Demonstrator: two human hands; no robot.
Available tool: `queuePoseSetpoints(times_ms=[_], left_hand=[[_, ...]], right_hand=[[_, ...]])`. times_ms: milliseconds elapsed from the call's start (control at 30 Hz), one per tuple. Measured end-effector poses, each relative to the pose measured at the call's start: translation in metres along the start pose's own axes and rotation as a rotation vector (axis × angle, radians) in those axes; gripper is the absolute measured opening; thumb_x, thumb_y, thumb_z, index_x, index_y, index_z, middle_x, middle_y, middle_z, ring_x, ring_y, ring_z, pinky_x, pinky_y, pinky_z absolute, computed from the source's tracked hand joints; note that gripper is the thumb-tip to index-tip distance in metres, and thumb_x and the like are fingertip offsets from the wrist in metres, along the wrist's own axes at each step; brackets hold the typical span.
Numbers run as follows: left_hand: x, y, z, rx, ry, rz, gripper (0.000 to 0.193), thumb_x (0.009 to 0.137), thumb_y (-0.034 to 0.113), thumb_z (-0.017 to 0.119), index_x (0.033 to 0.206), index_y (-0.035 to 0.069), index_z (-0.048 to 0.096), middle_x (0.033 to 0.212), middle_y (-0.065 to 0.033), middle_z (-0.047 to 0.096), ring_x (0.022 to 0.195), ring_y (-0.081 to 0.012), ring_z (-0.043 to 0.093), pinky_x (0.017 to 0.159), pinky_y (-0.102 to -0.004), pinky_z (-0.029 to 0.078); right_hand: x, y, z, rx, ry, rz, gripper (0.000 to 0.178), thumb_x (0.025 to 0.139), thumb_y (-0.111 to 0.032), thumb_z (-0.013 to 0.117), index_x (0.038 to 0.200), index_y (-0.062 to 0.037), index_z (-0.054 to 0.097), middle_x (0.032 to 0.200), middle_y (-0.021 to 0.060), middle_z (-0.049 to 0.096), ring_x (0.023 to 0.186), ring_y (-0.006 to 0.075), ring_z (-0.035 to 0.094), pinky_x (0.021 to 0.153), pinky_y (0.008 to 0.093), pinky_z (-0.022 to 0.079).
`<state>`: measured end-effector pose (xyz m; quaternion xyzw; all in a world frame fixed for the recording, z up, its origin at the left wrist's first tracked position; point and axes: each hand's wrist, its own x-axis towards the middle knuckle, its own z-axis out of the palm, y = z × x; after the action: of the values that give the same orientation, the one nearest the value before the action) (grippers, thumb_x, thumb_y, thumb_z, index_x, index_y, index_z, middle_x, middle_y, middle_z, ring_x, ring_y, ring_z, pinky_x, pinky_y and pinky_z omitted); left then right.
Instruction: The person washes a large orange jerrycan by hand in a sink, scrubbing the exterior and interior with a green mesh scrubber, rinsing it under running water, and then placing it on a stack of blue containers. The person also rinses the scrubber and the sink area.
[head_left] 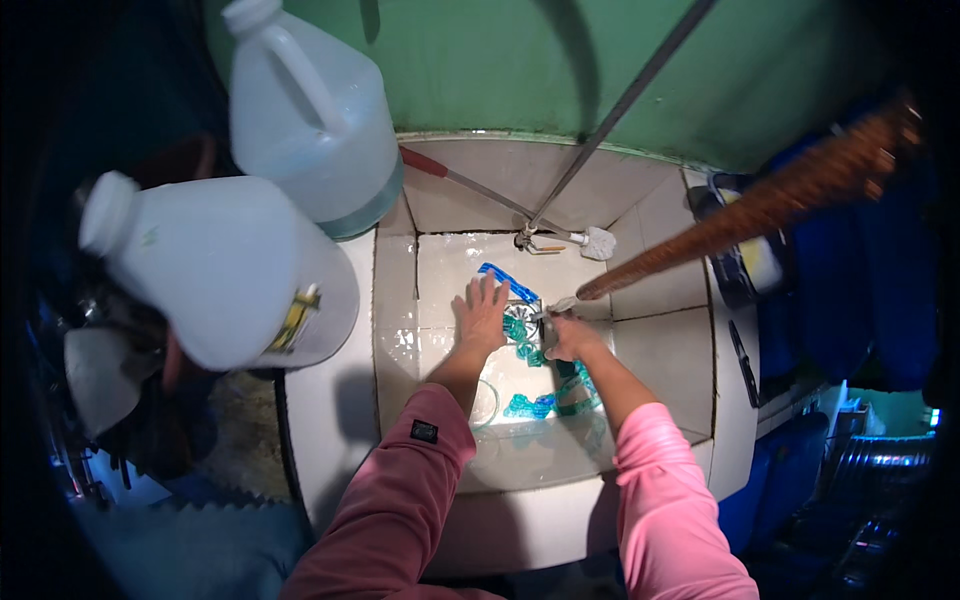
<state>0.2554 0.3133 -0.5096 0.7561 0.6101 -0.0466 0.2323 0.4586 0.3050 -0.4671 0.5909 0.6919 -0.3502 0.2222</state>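
Observation:
Both my arms, in pink sleeves, reach down into a white tiled basin (pixel 440 262). My left hand (pixel 484 318) is open, palm down with fingers apart, beside a blue strip (pixel 508 282). My right hand (pixel 576 338) is bent over a dark edge near the middle; its fingertips are partly hidden, so I cannot see whether it holds anything. Between the hands lies a round silvery piece (pixel 521 318) with translucent teal pieces (pixel 520 330) beside it. More blue-green pieces (pixel 530 406) lie closer to me, next to a clear round rim (pixel 484 404).
A brown wrapped pipe (pixel 740 215) slants in from the right, above the basin. A thin metal pipe with a tap (pixel 528 238) and a red-handled brush (pixel 480 188) are at the back. Two large jugs (pixel 225 265) crowd the left ledge; a knife (pixel 743 362) lies right.

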Motion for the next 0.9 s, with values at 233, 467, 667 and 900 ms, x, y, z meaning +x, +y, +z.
queuePoseSetpoints(times_ms=[233, 467, 667, 900], left_hand=[[0.049, -0.033, 0.056, 0.010, -0.008, 0.350, 0.079, 0.076, 0.013, 0.076, 0.148, 0.015, 0.043, 0.142, -0.0152, 0.050, 0.133, -0.0385, 0.046, 0.109, -0.0517, 0.040], [0.046, -0.026, 0.068, -0.169, 0.149, 0.201, 0.025, 0.083, 0.009, 0.063, 0.108, 0.006, 0.066, 0.116, -0.0135, 0.061, 0.117, -0.0324, 0.056, 0.101, -0.0438, 0.046], [0.073, -0.032, 0.064, 0.095, 0.329, 0.417, 0.024, 0.083, 0.005, 0.060, 0.106, 0.006, 0.066, 0.122, -0.0094, 0.057, 0.121, -0.0304, 0.053, 0.102, -0.0432, 0.045], [0.023, -0.016, 0.079, -0.198, -0.117, 0.130, 0.040, 0.086, -0.003, 0.056, 0.124, 0.009, 0.056, 0.123, -0.0172, 0.058, 0.118, -0.0354, 0.059, 0.100, -0.0455, 0.048]], right_hand=[[0.073, -0.010, 0.099, -0.239, 0.335, -0.342, 0.048, 0.082, -0.012, 0.065, 0.129, -0.0129, 0.060, 0.118, 0.0164, 0.064, 0.110, 0.0373, 0.065, 0.095, 0.0482, 0.053], [0.083, 0.017, 0.087, 0.299, 0.513, -0.319, 0.022, 0.086, -0.011, 0.060, 0.108, -0.0090, 0.063, 0.110, 0.0168, 0.061, 0.103, 0.0407, 0.063, 0.088, 0.0484, 0.053], [0.078, 0.046, 0.058, -0.017, 0.171, -0.037, 0.066, 0.083, -0.046, 0.069, 0.137, -0.0136, 0.051, 0.137, 0.0196, 0.048, 0.124, 0.0431, 0.053, 0.099, 0.0507, 0.049], [0.018, 0.012, 0.110, -0.071, -0.120, -0.181, 0.063, 0.083, -0.030, 0.070, 0.141, -0.0162, 0.048, 0.144, 0.0186, 0.041, 0.134, 0.0391, 0.044, 0.106, 0.0589, 0.044]])
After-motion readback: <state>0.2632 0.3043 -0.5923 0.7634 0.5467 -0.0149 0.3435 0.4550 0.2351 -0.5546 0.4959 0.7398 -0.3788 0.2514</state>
